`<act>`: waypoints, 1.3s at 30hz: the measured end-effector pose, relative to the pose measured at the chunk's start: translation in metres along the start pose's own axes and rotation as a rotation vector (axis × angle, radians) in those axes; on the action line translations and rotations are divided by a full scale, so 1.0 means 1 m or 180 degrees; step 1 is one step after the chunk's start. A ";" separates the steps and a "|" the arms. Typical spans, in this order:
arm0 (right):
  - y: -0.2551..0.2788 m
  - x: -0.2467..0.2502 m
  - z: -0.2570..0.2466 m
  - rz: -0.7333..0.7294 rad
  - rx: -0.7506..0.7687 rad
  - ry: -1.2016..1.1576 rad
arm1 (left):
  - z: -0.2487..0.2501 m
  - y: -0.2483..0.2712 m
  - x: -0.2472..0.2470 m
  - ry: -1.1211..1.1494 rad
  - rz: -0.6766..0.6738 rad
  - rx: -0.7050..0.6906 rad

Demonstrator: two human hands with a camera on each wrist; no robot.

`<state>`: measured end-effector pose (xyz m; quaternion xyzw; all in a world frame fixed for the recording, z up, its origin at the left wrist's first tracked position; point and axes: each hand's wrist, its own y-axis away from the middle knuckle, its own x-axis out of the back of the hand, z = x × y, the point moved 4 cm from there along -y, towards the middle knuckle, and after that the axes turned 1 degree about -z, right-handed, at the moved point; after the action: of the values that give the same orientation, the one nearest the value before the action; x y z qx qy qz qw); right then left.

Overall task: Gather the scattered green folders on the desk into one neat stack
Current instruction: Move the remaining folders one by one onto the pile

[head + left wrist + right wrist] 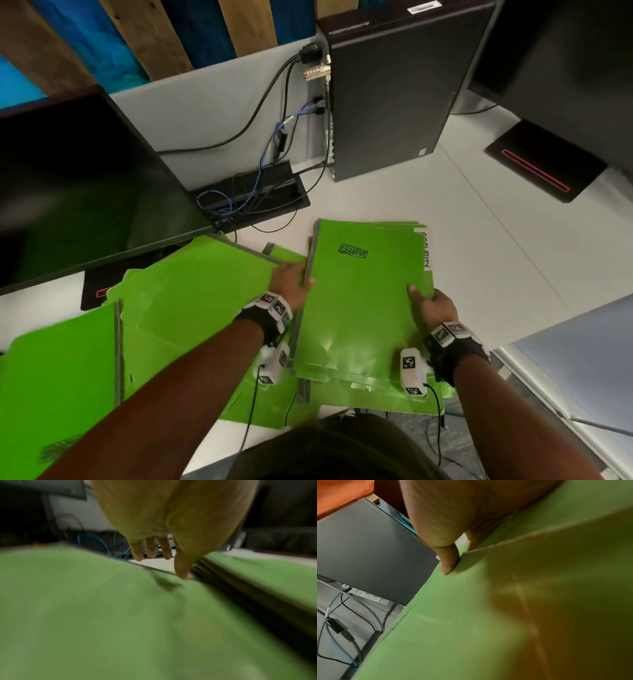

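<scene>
A stack of green folders [363, 301] lies in the middle of the white desk [496, 246], its top cover marked with a black scribble. My right hand [428, 305] grips the stack's right edge, thumb [448, 559] on the top cover [471, 615] and fingers hidden beneath. My left hand [291, 281] rests flat against the stack's left edge [274, 577], fingers [150, 547] straight. Loose green folders [191, 301] lie spread to the left, one [102, 608] right under my left hand. Another folder [58, 377] lies at the near left.
A dark monitor [78, 192] stands over the left folders. Behind the stack is a cable tray [253, 195] with blue and black cables. A black computer tower [394, 96] stands at the back. A monitor base [544, 161] sits at the far right.
</scene>
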<state>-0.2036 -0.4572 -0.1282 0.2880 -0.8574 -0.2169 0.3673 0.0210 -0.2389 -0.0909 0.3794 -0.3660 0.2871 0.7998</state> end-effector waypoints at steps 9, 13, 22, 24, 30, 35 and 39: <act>-0.003 0.000 0.000 0.0095 0.0001 0.0153 | -0.039 -0.022 0.056 -0.2284 -0.1058 -0.0773; -0.004 0.001 0.000 0.0160 -0.0006 0.0182 | -0.039 -0.020 0.065 -0.2262 -0.1001 -0.0836; -0.002 0.000 -0.001 0.0254 -0.0034 0.0237 | -0.100 0.021 0.075 -0.1613 -0.1048 -0.0440; -0.001 0.001 -0.001 0.0256 -0.0018 0.0247 | -0.109 0.029 0.083 -0.1659 -0.0907 -0.0519; -0.003 0.001 0.000 0.0248 -0.0063 0.0287 | -0.125 0.040 0.104 -0.2233 -0.0809 -0.0906; -0.001 -0.001 -0.001 0.0276 -0.0105 0.0257 | -0.114 0.036 0.090 -0.2391 -0.1172 -0.1001; 0.000 -0.001 -0.001 0.0299 -0.0111 0.0190 | -0.100 0.028 0.082 -0.2499 -0.1162 -0.0927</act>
<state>-0.2023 -0.4567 -0.1285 0.2474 -0.8547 -0.2056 0.4074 0.0832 -0.1266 -0.0585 0.4014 -0.6051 -0.0787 0.6830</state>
